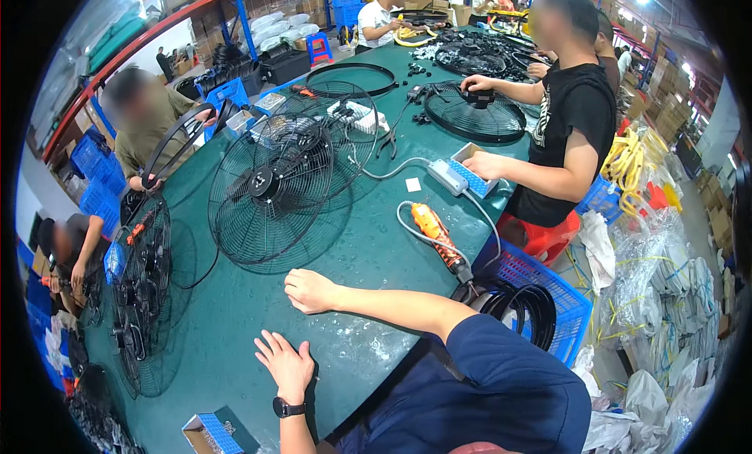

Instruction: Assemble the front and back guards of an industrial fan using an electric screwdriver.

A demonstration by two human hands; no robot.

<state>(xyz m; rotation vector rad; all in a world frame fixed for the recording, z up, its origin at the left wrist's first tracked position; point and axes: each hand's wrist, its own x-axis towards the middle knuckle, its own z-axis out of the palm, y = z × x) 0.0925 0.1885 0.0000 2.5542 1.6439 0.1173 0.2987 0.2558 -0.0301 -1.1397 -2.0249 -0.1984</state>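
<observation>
My left hand [287,368], with a black watch on the wrist, lies on the green tabletop [376,278] with its fingers spread and nothing in it. Ahead of it, my right hand [311,291] rests curled on the table, and nothing shows in its fingers. Just beyond the right hand stands a black fan [266,184] in a round wire guard, tilted upright. A small blue-and-white box [211,434] of small metal parts sits near my left forearm. To the right lies an orange power screwdriver [435,231] with a cable.
Wire fan guards [143,297] stand at the left edge. A co-worker in black [576,117] handles a fan guard [475,113] on the right; another person [149,133] holds a black ring at left. A blue crate [568,301] with black hoses stands by my right arm.
</observation>
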